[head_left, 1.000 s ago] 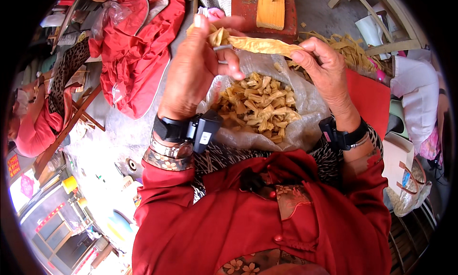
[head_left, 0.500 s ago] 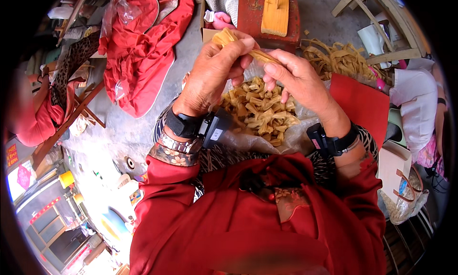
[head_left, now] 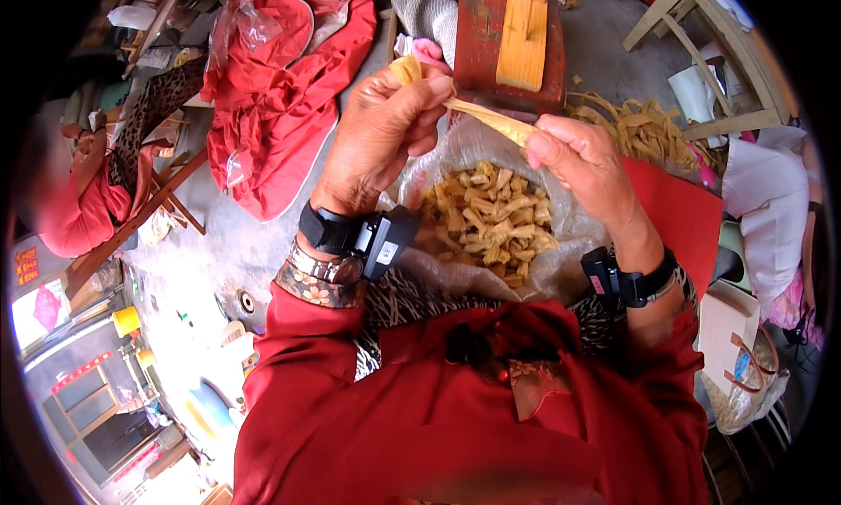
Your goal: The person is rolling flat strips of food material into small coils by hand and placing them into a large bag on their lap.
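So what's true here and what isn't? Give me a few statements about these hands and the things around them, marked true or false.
1. The left hand and right hand hold the same yellow strip. True.
2. The plastic bag is empty. False: the plastic bag holds many yellow pieces.
3. A red cloth lies left of the bag. True.
4. The wooden block is inside the bag. False: the wooden block lies on a red bench.
5. Both wrists wear black straps. True.
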The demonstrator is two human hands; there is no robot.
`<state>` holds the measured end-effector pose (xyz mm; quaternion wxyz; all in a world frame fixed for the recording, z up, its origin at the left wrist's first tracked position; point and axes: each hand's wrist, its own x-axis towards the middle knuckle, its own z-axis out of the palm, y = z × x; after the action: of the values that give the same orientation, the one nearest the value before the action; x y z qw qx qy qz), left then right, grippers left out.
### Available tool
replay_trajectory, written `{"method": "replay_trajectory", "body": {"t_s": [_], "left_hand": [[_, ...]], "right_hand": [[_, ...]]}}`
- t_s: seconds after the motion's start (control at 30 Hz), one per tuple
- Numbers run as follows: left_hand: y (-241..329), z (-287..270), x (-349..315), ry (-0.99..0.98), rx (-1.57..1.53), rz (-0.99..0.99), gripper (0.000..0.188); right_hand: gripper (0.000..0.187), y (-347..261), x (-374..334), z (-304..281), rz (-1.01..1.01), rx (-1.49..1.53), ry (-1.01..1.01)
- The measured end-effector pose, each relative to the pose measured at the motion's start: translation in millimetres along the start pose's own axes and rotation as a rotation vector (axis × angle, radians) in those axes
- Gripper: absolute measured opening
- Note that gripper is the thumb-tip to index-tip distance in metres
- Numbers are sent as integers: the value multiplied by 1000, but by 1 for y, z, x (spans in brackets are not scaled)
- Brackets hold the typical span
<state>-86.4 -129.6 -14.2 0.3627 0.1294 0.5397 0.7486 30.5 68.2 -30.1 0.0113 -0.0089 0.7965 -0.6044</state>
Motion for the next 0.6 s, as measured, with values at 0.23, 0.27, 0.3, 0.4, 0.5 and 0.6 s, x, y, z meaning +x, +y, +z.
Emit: {"method": "replay_trajectory", "body": {"t_s": [0.23, 0.27, 0.3, 0.4, 0.5, 0.6], "left_hand": [[22, 21, 60, -28, 175, 181, 9], [23, 25, 69, -28, 229, 197, 10], [24, 29, 76, -34, 239, 213, 10], [24, 35, 96, -47, 299, 279, 12], [9, 22, 112, -24, 419, 318, 14], [-10, 7, 117, 59, 592, 222, 20]], "right_hand": [[30, -4, 35, -41, -218, -374, 349], [30, 0, 42, -48, -248, -415, 393], [28, 2, 46, -55, -256, -449, 415], [27, 1, 53, -63, -278, -601, 506], [24, 16, 65, -58, -191, -824, 524], [25, 35, 62, -41, -95, -866, 428]]}}
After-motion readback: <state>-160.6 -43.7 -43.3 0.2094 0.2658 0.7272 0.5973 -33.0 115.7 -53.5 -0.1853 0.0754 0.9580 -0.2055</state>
